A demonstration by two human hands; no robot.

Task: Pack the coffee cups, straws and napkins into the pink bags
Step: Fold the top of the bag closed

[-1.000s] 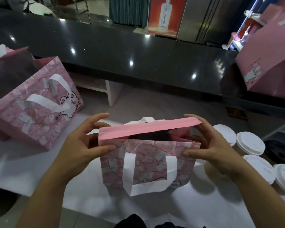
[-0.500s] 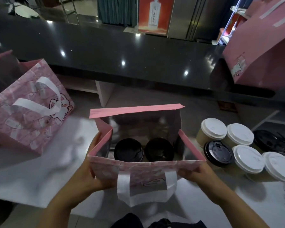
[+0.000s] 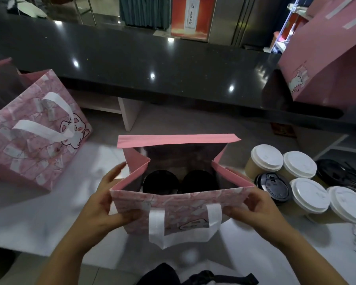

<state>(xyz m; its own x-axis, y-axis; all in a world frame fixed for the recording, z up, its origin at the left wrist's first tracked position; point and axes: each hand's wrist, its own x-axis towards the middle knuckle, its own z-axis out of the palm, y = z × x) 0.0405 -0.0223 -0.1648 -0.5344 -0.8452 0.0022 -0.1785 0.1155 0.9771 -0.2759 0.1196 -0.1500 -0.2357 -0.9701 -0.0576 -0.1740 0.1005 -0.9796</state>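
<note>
Since a second ago the bag (image 3: 179, 210) gapes open between both hands; left hand (image 3: 103, 204) and right hand (image 3: 255, 206) each grip its near rim, two black lids (image 3: 160, 182) showing inside.

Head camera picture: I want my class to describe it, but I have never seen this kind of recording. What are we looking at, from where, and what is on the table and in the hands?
No machine here: a person wears a camera on the head, looking down at their own hands. The left hand and right hand grip the near corners of an open pink bag with two black-lidded cups inside. On the white table, to the right, stand four white-lidded cups and one black-lidded cup. Another pink bag stands left.
</note>
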